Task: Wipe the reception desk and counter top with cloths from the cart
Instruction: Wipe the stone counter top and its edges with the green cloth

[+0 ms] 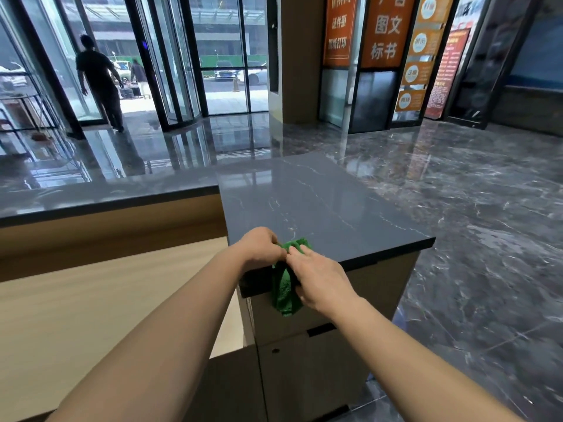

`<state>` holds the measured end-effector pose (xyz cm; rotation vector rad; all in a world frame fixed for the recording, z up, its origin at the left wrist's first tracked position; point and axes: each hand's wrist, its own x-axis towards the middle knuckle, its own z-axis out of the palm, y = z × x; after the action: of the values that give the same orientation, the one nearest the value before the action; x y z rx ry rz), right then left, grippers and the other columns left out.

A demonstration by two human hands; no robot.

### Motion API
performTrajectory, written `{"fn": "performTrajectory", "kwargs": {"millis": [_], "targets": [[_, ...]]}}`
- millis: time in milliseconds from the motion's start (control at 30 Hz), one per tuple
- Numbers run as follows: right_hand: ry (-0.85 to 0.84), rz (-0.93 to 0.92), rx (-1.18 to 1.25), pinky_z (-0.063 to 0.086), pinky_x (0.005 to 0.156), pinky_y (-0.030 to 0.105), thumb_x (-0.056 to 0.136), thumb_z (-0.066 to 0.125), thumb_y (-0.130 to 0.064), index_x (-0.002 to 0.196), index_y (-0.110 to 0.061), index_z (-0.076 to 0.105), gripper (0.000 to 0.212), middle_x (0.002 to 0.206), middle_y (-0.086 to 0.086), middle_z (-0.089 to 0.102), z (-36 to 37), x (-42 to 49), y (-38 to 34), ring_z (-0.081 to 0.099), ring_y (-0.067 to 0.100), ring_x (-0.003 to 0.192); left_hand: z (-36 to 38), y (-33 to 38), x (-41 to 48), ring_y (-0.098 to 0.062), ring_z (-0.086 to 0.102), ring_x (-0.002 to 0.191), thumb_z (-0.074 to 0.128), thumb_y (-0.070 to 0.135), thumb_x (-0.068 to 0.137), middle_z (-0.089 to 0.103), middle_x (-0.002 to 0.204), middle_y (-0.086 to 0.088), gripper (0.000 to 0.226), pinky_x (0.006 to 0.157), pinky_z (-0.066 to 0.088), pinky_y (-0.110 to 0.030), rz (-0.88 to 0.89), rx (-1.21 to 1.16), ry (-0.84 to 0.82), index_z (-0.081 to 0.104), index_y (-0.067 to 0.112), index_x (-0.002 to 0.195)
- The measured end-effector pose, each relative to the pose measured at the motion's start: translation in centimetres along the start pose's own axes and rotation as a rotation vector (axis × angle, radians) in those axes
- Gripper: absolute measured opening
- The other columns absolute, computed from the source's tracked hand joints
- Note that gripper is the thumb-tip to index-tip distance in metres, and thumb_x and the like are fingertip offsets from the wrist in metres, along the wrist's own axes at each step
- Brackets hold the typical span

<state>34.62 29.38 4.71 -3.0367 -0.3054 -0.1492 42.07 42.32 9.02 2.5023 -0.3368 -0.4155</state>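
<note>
- Head view: left hand curled round top of green cloth, at near edge of dark stone counter top.
- Right hand gripping same cloth from the right, fingertips on its upper bunch.
- Cloth bunched on counter edge, rest hanging down the front.
- Pale wood desk lower, to the left.
- Far back: person at glass doors.

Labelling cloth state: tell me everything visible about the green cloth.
The green cloth looks like fluffy microfibre, bunched and crumpled. It drapes over the near edge of the dark counter top, one end on top, the rest hanging down the cabinet front. The left hand grips its upper end; the right hand holds it at the edge.
</note>
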Motion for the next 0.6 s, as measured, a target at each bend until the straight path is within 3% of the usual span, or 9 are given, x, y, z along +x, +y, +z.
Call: {"fn": "performTrajectory", "kwargs": {"millis": [100,200,267,367,433,500,600], "targets": [[0.022,-0.016,0.045,0.036,0.111,0.036,0.091,0.058,-0.014,0.144,-0.02,0.037,0.057,0.16,-0.003,0.024,0.5,0.2,-2.3,0.018,0.016,0.149,-1.4,-2.1,-0.8,-0.022,0.059,0.076,0.066,0.01,0.082,0.064,0.083,-0.012,0.017,0.075,0.053,-0.035,-0.027,-0.034,-0.006,0.07,-0.004,0.091],[0.019,-0.014,0.148,0.032,0.115,0.035,0.09,0.058,-0.019,0.146,-0.025,0.038,0.059,0.159,-0.006,0.027,0.5,0.1,-3.9,0.018,0.014,0.148,-2.2,-3.5,-2.2,-0.018,0.055,0.069,0.062,0.003,0.083,0.06,0.078,-0.01,0.006,0.063,0.046,-0.026,-0.014,-0.052,0.001,0.067,0.004,0.08],[0.042,0.046,0.347,0.035,0.112,0.036,0.085,0.057,-0.018,0.139,-0.029,0.05,0.055,0.152,-0.007,0.041,-0.1,-0.4,-4.2,0.027,0.012,0.145,-2.4,-3.9,-2.8,-0.014,0.055,0.065,0.06,0.0,0.083,0.061,0.077,-0.009,0.01,0.057,0.045,-0.021,0.021,-0.075,0.008,0.065,0.006,0.078],[0.261,0.238,0.664,0.05,0.092,0.033,0.078,0.062,-0.017,0.103,-0.032,0.071,0.03,0.109,-0.012,0.071,-1.3,-1.4,-3.8,0.061,0.014,0.111,-2.8,-3.6,-3.6,-0.018,0.063,0.078,0.062,0.001,0.085,0.066,0.088,-0.011,0.008,0.065,0.053,-0.025,0.07,-0.206,0.039,0.062,0.009,0.089],[0.438,0.386,0.72,0.052,0.082,0.033,0.076,0.064,-0.02,0.088,-0.035,0.068,0.019,0.088,-0.014,0.071,-2.3,-2.0,-3.1,0.064,0.013,0.092,-3.0,-2.9,-4.1,-0.018,0.065,0.081,0.062,0.003,0.087,0.066,0.094,-0.012,0.009,0.064,0.053,-0.025,0.108,-0.265,0.024,0.061,0.009,0.094],[0.494,0.459,0.701,0.048,0.076,0.032,0.076,0.064,-0.021,0.096,-0.037,0.059,0.026,0.085,-0.014,0.065,-3.2,-2.7,-2.5,0.058,0.014,0.092,-2.9,-2.0,-4.5,-0.014,0.062,0.078,0.061,0.004,0.088,0.066,0.093,-0.01,0.01,0.063,0.05,-0.021,0.162,-0.268,0.009,0.062,0.01,0.096],[0.354,0.488,0.748,0.043,0.083,0.035,0.075,0.067,-0.022,0.131,-0.033,0.041,0.063,0.109,-0.014,0.055,-4.0,-3.8,-1.3,0.044,0.014,0.11,-2.5,-0.3,-5.0,-0.012,0.061,0.075,0.058,0.004,0.089,0.064,0.091,-0.008,0.009,0.062,0.048,-0.018,0.24,-0.295,-0.033,0.062,0.011,0.095]]}}
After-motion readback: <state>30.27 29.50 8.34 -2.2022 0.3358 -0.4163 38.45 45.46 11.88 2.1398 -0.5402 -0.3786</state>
